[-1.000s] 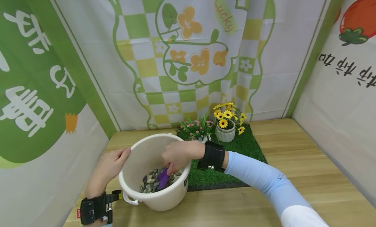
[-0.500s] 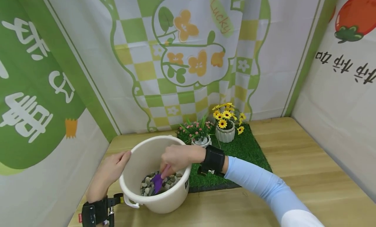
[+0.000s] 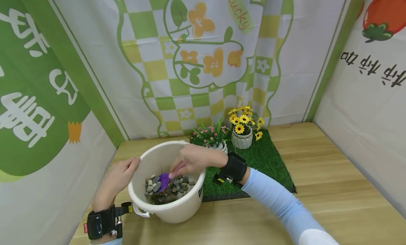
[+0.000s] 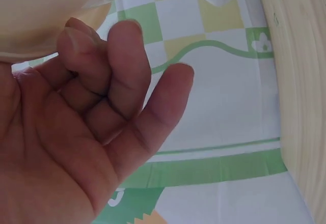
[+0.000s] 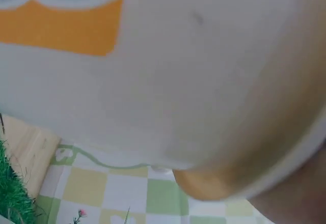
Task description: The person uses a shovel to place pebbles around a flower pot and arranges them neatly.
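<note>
A white bucket (image 3: 177, 216) stands on the table, holding grey and tan pebbles (image 3: 182, 184). The left hand (image 3: 115, 179) grips its rim on the left side; in the left wrist view that hand (image 4: 102, 102) has bent fingers close against the bucket's outer wall (image 4: 41, 15). Reaching over the right rim, the right hand (image 3: 196, 157) holds a small toy shovel (image 3: 163, 182) by its pink handle. The purple blade points down among the pebbles, left of centre. In the right wrist view the bucket wall (image 5: 153, 91) fills most of the picture, with the shovel hidden.
Behind and right of the bucket lies an artificial grass mat (image 3: 263, 167). A pot of yellow flowers (image 3: 242, 140) and a pot with small pink flowers (image 3: 219, 144) stand on it. The wooden table (image 3: 317, 188) is enclosed by printed cloth walls (image 3: 301, 61).
The shovel blade has moved left and away from the near wall. Pebbles have shifted, and a dark patch shows along the near side. The left hand stays on the rim.
</note>
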Motion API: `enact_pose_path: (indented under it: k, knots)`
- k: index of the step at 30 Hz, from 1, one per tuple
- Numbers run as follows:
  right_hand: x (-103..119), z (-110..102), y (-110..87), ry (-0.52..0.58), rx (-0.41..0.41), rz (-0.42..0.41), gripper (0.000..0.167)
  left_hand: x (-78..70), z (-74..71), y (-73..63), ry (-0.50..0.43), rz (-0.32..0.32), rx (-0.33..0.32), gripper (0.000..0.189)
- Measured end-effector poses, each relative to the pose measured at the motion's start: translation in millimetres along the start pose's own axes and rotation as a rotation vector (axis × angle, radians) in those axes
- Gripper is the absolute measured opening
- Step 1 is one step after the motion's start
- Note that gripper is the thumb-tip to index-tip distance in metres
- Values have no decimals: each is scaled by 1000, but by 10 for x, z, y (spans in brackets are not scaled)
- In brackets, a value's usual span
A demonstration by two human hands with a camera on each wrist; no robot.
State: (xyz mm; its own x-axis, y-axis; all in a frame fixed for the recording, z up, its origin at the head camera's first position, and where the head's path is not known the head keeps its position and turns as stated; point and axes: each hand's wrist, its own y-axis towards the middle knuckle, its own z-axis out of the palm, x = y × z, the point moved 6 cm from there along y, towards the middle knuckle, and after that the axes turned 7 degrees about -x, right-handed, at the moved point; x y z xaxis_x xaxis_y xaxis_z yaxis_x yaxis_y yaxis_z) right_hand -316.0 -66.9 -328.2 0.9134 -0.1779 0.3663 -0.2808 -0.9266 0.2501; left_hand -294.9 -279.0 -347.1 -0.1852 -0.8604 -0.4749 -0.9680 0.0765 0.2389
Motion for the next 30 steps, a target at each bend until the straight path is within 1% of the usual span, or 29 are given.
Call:
enact_pose_path:
  k: [2, 5, 8, 11, 17, 20, 24, 30]
  knots:
    - [-15, -40, -15, -1, -46, -1, 18, 0, -4, 12, 3, 8, -5, 52]
    - [-23, -61, -45, -4, -83, -12, 18, -4, -8, 28, 12, 27, -21, 50]
    - [-20, -84, -73, -5, -119, -28, 17, -15, -10, 40, 13, 30, -30, 50]
    - [-16, -120, -112, -3, -161, -13, 16, -27, 2, 51, 3, 24, -31, 50]
    - [28, -153, -197, 30, -211, 28, 16, -12, 31, 45, -20, -10, -11, 51]
    - [58, -178, -245, 41, -250, 41, 16, 5, 35, 36, -6, -19, -5, 52]
    - [79, -201, -317, 68, -300, 62, 16, 24, 23, 24, 27, -16, -15, 52]
    - [108, -195, -373, 103, -348, 49, 18, 33, 10, 8, 11, -19, -18, 53]
